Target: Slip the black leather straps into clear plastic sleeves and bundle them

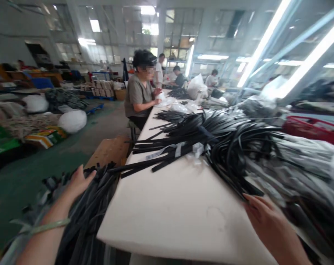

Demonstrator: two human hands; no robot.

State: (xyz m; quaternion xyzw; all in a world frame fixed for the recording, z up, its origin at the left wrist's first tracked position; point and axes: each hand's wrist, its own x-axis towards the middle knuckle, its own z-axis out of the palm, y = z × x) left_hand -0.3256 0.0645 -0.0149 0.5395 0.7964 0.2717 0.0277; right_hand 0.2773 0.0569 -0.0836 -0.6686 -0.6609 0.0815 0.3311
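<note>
My left hand (pixel 80 182) is over a heap of long black strips (pixel 86 221) beside the table's left edge. Its thumb stands apart from the fingers, and I see nothing held in it; a pale green bangle (pixel 49 226) circles that wrist. On the right, my right hand (pixel 262 213) is closed at the lower end of looped black strips (pixel 233 154), fingers together; part of its grip is hidden. More flat black strips (pixel 161 160) lie across the white table (pixel 178 209), with crumpled clear plastic (pixel 198 150) on them.
Further along the table, a seated co-worker (pixel 139 92) handles white plastic (pixel 167 100). A red crate (pixel 313 129) stands at the right, near grey-white wrapped bundles (pixel 299 158). Cardboard (pixel 109 151) lies left of the table, and a white sack (pixel 72 121) is on the floor.
</note>
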